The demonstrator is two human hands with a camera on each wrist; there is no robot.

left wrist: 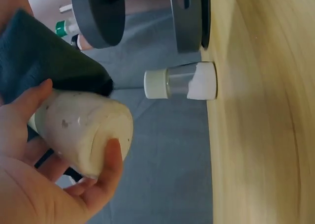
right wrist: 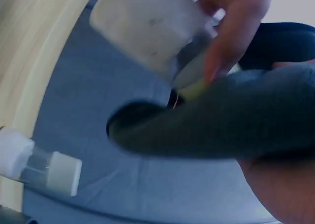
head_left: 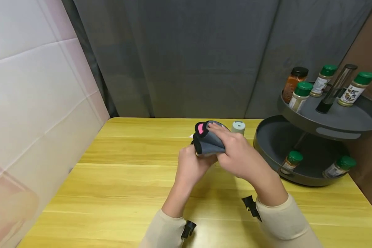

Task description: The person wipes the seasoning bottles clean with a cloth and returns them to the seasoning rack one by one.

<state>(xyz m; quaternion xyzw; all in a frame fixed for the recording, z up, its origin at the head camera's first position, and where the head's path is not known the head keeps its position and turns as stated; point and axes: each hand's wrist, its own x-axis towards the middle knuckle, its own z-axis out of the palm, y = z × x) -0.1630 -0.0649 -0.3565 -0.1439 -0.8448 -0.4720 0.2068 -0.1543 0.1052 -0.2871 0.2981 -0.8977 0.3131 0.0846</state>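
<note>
My left hand (head_left: 190, 165) grips a small clear jar (left wrist: 86, 128) of white powder, tilted above the table, its base toward the left wrist camera. The fingers curl round its side and one fingertip lies on the base. In my right hand (head_left: 238, 155) is a grey cloth (head_left: 210, 142) with black edging and a pink patch, held against the lid end of the jar. Cloth and hands hide the jar in the head view. Behind them, a similar jar with a pale lid (head_left: 238, 126), partly filled with white powder, stands upright on the table.
On the right stands a dark two-tier round rack (head_left: 300, 179). Several spice bottles with green caps (head_left: 303, 89) and one black-capped orange bottle (head_left: 292, 84) sit on it. A grey curtain (head_left: 186, 62) hangs behind the wooden table (head_left: 127, 193); a pale cloth wall (head_left: 34, 86) borders the left.
</note>
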